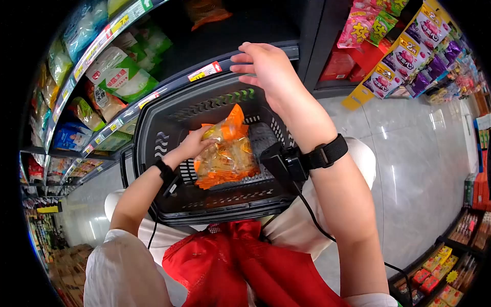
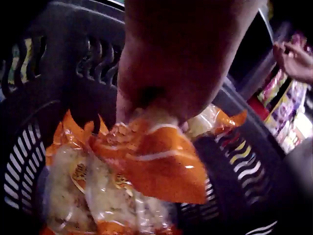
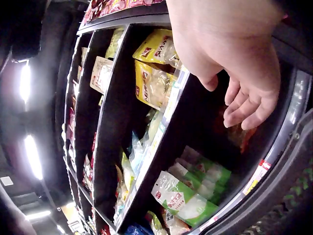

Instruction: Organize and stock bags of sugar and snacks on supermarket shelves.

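My left hand (image 1: 192, 144) reaches into a black shopping basket (image 1: 176, 102) and grips a clear packet with orange ends (image 1: 225, 129). In the left wrist view, the orange end (image 2: 164, 169) of this packet sticks out below the fingers, which are partly hidden behind the wrist. Similar orange-ended packets (image 1: 227, 161) lie under it on the basket floor. My right hand (image 1: 266, 69) is raised at the shelf edge beyond the basket, holding nothing. Its fingers (image 3: 252, 110) hang relaxed before a dark shelf, where an orange packet (image 1: 207, 13) lies farther back.
Green-and-white bags (image 1: 120, 74) fill the shelf at left, behind a rail of price tags (image 1: 204, 71). Snack packets hang on a yellow rack (image 1: 383, 84) at right. The basket sits between the person's knees, above a grey tiled floor (image 1: 409, 153).
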Motion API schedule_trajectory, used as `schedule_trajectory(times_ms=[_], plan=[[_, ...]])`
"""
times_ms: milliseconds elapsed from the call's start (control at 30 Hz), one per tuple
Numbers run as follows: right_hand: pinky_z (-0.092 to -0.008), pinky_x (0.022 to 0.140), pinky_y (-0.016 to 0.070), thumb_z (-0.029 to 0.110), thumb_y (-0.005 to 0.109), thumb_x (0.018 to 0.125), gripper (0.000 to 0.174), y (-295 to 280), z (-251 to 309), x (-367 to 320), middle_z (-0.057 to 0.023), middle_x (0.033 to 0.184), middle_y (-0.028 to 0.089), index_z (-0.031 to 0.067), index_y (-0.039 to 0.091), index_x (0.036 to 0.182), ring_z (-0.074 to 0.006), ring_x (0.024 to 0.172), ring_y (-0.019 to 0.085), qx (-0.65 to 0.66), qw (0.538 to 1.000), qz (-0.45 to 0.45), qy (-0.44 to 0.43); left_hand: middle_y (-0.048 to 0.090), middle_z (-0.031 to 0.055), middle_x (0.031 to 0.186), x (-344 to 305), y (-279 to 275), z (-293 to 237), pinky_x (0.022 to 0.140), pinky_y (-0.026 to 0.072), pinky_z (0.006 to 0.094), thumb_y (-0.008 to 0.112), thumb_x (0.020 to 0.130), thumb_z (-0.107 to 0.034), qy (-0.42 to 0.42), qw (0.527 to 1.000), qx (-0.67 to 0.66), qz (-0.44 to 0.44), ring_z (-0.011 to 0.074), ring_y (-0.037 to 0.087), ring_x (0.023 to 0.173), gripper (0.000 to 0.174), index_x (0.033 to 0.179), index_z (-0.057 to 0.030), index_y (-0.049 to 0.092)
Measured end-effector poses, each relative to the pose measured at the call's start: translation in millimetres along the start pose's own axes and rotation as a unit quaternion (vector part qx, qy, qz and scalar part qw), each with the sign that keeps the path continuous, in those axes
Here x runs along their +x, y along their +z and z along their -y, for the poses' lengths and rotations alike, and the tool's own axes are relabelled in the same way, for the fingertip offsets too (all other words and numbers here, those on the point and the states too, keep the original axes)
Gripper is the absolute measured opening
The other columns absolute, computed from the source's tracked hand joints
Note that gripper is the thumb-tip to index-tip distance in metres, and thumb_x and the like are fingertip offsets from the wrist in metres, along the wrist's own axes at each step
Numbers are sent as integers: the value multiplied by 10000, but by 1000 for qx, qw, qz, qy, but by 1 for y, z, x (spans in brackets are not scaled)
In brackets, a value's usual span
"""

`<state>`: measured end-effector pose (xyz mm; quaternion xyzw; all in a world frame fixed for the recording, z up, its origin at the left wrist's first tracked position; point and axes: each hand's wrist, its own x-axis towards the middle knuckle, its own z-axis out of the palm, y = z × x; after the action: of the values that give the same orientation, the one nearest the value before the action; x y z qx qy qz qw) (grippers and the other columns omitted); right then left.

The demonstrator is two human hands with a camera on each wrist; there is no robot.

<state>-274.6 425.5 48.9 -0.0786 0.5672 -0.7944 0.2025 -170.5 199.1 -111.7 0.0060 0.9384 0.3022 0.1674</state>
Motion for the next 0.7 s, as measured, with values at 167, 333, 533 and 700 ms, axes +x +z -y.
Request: schedule_trajectory(times_ms=[167,333,533,700], plan=[[-287,762,416,231,499,821,320,4,-11,4,-88,979,548,6,480,1048,-171,921,525,-39,999,-37,-9,511,97,1121,-47,-26,-45,811,439,297,455,883,-212,-63,885,-461,-9,181,545,957,387,1206,-19,365],[-346,854,353,374,489,823,472,15,-35,-4,-117,1110,478,7,449,1117,-215,1052,442,-111,992,-60,9,411,146,1238,-72,-56,-29,927,381,369,349,864,-458,6,814,-580,32,233,416,1143,587,1278,-49,272],[-379,885,370,407,393,878,524,53,-86,-34,-108,1214,416,59,305,1259,-195,1109,422,70,929,249,264,335,147,1303,-84,-41,-22,940,358,399,203,799,-631,38,649,-756,78,269,390,1163,761,1319,-76,211],[-229,710,457,163,545,829,336,61,-103,-45,-46,1013,551,35,444,1123,-106,871,549,53,956,172,232,482,123,1155,-80,-40,-23,873,421,311,392,885,-377,-74,708,-702,15,191,508,1031,505,1244,-29,317]])
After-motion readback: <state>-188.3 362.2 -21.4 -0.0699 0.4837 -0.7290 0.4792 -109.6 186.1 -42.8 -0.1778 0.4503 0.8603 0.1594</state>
